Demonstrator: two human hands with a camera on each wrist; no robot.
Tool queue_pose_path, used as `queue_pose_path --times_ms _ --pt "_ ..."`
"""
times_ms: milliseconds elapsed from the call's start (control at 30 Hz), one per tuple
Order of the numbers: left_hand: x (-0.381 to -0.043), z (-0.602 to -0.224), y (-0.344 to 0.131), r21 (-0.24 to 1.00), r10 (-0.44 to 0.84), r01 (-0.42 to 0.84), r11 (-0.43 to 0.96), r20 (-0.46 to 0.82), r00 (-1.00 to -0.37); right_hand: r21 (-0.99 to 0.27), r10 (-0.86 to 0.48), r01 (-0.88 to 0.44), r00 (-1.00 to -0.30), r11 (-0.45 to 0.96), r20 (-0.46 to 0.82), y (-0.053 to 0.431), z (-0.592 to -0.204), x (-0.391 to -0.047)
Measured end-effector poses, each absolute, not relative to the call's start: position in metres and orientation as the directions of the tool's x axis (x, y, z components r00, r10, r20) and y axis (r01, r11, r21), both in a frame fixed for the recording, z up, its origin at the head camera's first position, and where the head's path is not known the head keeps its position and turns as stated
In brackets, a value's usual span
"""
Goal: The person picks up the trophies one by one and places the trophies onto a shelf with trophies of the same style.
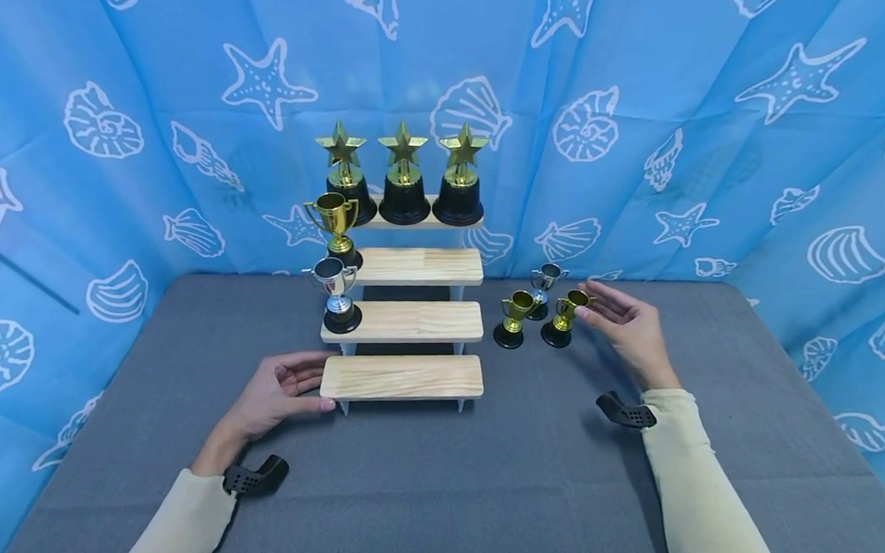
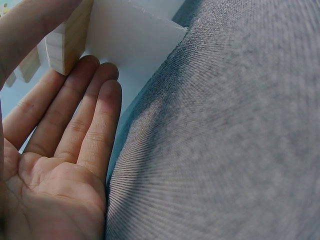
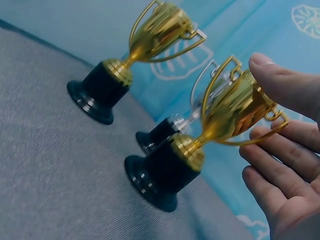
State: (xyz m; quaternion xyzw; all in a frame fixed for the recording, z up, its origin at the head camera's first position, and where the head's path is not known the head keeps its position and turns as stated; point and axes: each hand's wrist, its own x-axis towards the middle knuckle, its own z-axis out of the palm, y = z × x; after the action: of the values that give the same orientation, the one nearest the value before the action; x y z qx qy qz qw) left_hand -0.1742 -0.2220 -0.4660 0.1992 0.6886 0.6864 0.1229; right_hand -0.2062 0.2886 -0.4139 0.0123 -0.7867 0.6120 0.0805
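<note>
My left hand (image 1: 279, 394) is at the left end of the lowest step of a wooden tiered display stand (image 1: 403, 379). Its thumb lies along the front corner, and in the left wrist view its fairly straight fingers (image 2: 95, 125) reach the underside of the board's end. My right hand (image 1: 629, 333) is around the right side of a small gold trophy cup (image 1: 568, 307) standing on the table. In the right wrist view the thumb (image 3: 280, 82) is at the cup's rim and the loose fingers are by a handle; firm contact is unclear.
Another gold trophy cup (image 1: 517, 306) and a silver trophy cup (image 1: 547, 278) stand nearby. Three gold star trophies (image 1: 403, 174) line the top step. One gold cup (image 1: 337, 219) and one silver cup (image 1: 336, 295) occupy the left ends of the middle steps. A blue curtain (image 1: 707, 171) hangs behind.
</note>
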Motion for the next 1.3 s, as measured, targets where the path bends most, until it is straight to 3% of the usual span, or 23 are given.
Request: queue_pose_path --times_ms 233,733,1300 --pt "-0.174 -0.465 -0.221 0.995 0.438 0.099 -0.013 0.094 -0.894 -0.954 0.079 -0.062 -0.993 0.295 0.089 0.291 -0.427 -0.208" --pt "-0.173 -0.464 -0.217 0.995 0.432 0.095 0.003 0.084 -0.898 -0.969 0.026 -0.02 -0.999 0.245 0.027 0.292 -0.451 -0.211" --pt "-0.175 -0.465 -0.221 0.996 0.426 0.091 0.019 0.074 -0.902 -0.862 0.039 -0.052 -0.996 0.505 0.083 0.285 -0.454 -0.213"
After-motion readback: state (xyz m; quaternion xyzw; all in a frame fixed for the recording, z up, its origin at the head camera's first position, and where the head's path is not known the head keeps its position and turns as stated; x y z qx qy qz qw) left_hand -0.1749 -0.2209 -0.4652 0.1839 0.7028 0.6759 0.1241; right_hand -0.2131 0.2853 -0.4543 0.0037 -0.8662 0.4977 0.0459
